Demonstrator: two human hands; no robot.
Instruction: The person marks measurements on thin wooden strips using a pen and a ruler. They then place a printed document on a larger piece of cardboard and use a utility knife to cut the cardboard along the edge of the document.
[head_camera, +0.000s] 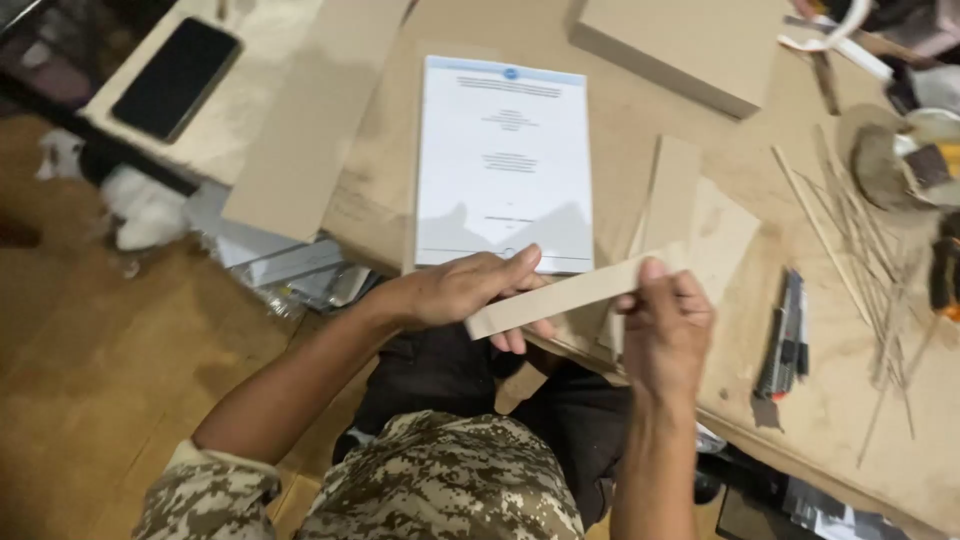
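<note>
Cardboard strip (565, 297) pinched at both ends, left hand (465, 290) and right hand (665, 325), just over the desk (650, 110) edge by a printed sheet (503, 160).

Wearer's clothing, seen from above.
A short-sleeved, pixel-patterned camouflage shirt (450, 480) in tan and brown is worn with dark trousers (440, 370); forearms are bare.

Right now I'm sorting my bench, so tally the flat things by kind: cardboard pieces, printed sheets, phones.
Tan cardboard pieces: 5, including the narrow strip held by the left hand and right hand
White printed paper sheet: 1
Black slab phone: 1
Total: 7
</note>
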